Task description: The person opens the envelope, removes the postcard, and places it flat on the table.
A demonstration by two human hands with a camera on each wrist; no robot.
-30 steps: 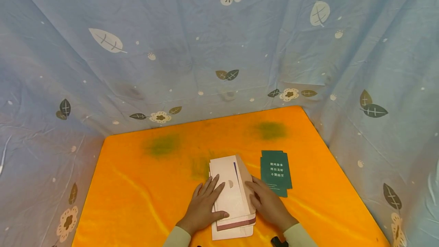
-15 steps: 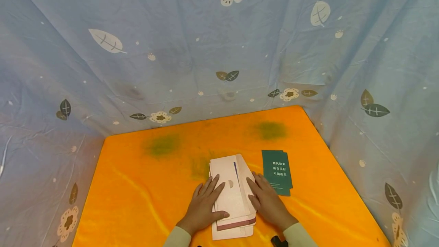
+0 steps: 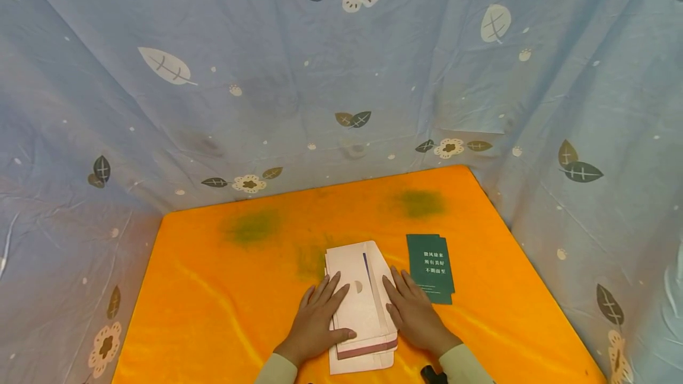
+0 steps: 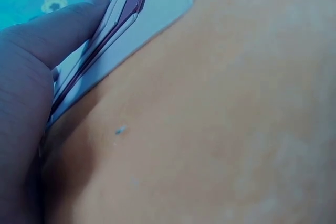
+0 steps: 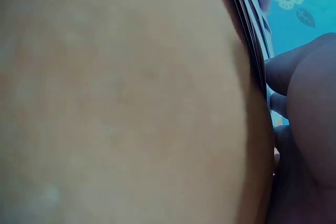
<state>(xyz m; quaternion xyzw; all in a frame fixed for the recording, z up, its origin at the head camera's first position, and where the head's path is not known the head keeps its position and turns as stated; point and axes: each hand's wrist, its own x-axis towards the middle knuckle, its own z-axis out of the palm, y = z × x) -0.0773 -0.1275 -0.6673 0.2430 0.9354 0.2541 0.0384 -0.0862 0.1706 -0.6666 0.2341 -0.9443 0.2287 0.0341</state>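
Observation:
A small stack of pale pink envelopes (image 3: 356, 307) lies on the orange cloth in front of me. The top one has its flap (image 3: 380, 271) turned out to the right, and a thin blue strip shows along the fold. Lower in the stack a dark red band (image 3: 368, 347) is visible. My left hand (image 3: 315, 320) rests on the left side of the stack, fingers spread, thumb across the top envelope. Along the right edge, my right hand (image 3: 418, 313) touches the flap with extended fingers. In the left wrist view, the stacked paper edges (image 4: 123, 24) show under the thumb.
Two or more dark green cards (image 3: 431, 268) with white lettering lie overlapped just right of my right hand. The orange cloth (image 3: 213, 289) covers the table. Blue patterned curtains (image 3: 299, 76) enclose the back and both sides.
My right hand has shifted slightly right, and the flap now lies flatter and wider open. The upper green card has slid a little to the right. My left hand stays in place.

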